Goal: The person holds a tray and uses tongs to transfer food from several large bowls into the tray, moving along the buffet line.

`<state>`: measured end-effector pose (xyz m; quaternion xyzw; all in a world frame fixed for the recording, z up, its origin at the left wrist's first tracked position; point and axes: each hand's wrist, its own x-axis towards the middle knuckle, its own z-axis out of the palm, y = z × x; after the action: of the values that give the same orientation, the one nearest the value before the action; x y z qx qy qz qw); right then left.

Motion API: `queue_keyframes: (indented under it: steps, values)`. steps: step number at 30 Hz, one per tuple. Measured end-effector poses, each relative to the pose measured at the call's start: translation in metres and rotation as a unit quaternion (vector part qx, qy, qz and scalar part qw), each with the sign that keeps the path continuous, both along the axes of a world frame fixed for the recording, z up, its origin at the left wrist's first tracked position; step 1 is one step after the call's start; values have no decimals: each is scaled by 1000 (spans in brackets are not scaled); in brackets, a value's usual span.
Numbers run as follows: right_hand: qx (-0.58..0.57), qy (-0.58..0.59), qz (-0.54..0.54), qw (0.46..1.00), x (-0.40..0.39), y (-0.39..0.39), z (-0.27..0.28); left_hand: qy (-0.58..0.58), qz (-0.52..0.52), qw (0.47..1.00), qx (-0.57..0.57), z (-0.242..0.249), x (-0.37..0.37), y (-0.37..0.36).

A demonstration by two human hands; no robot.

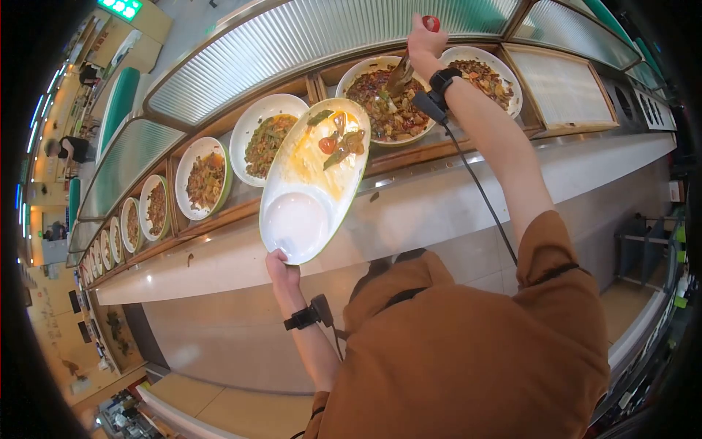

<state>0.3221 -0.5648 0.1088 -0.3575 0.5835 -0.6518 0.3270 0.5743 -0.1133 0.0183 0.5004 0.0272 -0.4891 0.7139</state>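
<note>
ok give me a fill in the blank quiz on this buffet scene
1. The left hand holds an oval ____ by its edge.
2. The right hand grips a serving utensil with a ____ handle tip.
3. The utensil dips into a ____ bowl of food.

Missing words: plate; red; white

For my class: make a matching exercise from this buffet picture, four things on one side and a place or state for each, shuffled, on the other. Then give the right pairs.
Things
1. left hand
2. right hand
3. divided plate
4. bowl of green vegetables

Places or states
A. raised over a dish, gripping a red-handled utensil
B. resting in the counter row
C. grips the plate's near edge
D. partly filled, round section bare

Pairs: 1-C, 2-A, 3-D, 4-B
</note>
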Motion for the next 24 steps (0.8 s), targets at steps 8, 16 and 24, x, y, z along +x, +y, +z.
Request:
queue_keyframes:
  steps: [8,16,24]
  values:
    - [109,10,-26,994,17,12,0,-8,13,1000,21,13,-10,-1]
    - [72,-29,-7,997,13,-4,-10,5,23,1000,14,2,-7,0]
    - [1,-102,33,994,2,7,5,3,20,1000,17,1,-7,0]
